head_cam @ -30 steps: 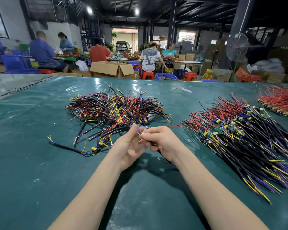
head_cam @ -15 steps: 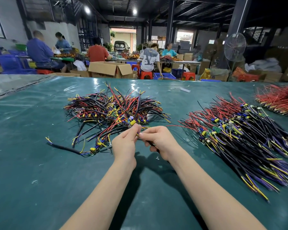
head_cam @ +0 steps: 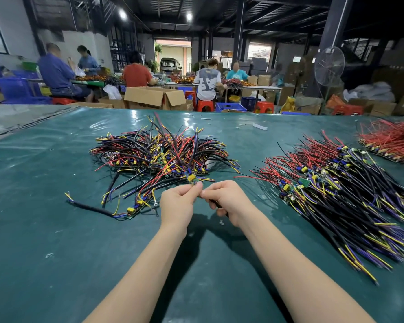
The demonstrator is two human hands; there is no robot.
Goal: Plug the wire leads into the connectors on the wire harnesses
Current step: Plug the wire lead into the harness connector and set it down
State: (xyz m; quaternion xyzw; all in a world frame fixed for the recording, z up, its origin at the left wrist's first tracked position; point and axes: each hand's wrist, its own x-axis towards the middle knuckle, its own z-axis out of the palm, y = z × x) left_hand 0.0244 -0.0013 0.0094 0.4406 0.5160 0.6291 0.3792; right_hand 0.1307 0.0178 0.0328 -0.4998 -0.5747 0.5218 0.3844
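Slim black wire lead [head_cam: 222, 210], boxy yellow connector [head_cam: 191, 177]

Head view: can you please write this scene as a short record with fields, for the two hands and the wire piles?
left hand: pinches a small board with a yellow part
right hand: fingers curled, meeting the left fingertips; holds a black cable
tangled pile: behind the hands
ordered pile: right of the hands
red wire pile: far right
table cover: green, shiny
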